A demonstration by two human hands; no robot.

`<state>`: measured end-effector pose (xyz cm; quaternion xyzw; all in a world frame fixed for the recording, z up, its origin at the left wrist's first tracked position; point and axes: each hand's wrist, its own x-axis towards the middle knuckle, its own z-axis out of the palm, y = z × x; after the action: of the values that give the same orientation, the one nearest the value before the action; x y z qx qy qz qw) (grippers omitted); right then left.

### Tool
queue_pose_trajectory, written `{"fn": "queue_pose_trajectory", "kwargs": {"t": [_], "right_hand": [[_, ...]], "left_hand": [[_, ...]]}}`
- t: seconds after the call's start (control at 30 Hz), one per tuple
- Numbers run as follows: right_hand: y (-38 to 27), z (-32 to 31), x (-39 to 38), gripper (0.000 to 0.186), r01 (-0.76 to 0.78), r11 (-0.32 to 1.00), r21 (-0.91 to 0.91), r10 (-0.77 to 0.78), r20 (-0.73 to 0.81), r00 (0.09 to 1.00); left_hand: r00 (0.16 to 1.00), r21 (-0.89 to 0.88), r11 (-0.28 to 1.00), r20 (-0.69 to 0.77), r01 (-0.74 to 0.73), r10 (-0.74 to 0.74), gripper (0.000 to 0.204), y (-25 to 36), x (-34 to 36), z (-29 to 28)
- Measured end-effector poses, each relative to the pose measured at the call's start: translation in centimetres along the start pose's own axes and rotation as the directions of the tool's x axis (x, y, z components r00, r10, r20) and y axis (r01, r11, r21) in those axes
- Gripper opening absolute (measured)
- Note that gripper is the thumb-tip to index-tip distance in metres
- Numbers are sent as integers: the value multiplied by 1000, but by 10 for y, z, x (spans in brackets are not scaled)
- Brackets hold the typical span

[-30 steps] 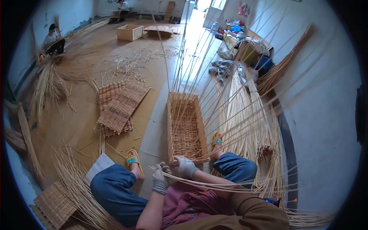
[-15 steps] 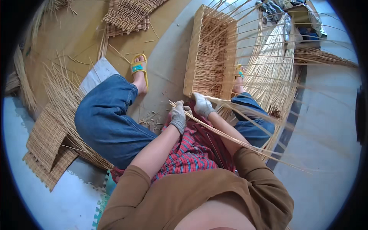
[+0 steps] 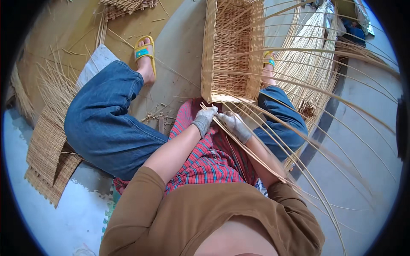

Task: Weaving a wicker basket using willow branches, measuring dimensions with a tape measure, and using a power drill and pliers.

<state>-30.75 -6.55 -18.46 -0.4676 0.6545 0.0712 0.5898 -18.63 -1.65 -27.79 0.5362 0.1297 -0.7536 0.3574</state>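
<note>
My left hand [image 3: 205, 120], in a pale glove, is closed around a small bundle of wicker strands [image 3: 251, 154]. The strands' short ends poke out past its fingers, and their long ends trail over my right forearm. Close beside it, my gloved right hand [image 3: 236, 127] has its fingers drawn together at the bundle; what they pinch is too small to make out. Just beyond both hands lies a rectangular woven wicker basket [image 3: 208, 64], its hollow facing me. Long unwoven strands [image 3: 318, 81] fan out from its rim toward the right.
Straw-coloured strands [image 3: 314, 47] lie in a big bundle on the right. Flat woven panels [image 3: 45, 147] and loose strands [image 3: 55, 94] lie left of my bent leg, with another woven panel [image 3: 128, 4] at the top. Short offcuts [image 3: 159, 113] litter the floor between my feet.
My right hand has left the basket's near corner and come to the strands by my left hand. The basket sits higher in view, and its loose strands have swung.
</note>
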Motion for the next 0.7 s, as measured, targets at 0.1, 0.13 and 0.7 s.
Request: {"fn": "queue_pose_trajectory", "kwargs": {"t": [0.1, 0.13, 0.7], "right_hand": [[-12, 1, -2, 35, 100, 995, 20, -102, 157, 982], [-11, 4, 1, 35, 93, 995, 21, -95, 162, 982], [-13, 11, 15, 27, -201, 928, 314, 128, 239, 963]], "left_hand": [[994, 37, 999, -108, 6, -2, 21, 2, 3, -3], [994, 35, 999, -113, 13, -9, 21, 4, 3, -4], [981, -283, 940, 58, 192, -184, 26, 28, -22, -1]]}}
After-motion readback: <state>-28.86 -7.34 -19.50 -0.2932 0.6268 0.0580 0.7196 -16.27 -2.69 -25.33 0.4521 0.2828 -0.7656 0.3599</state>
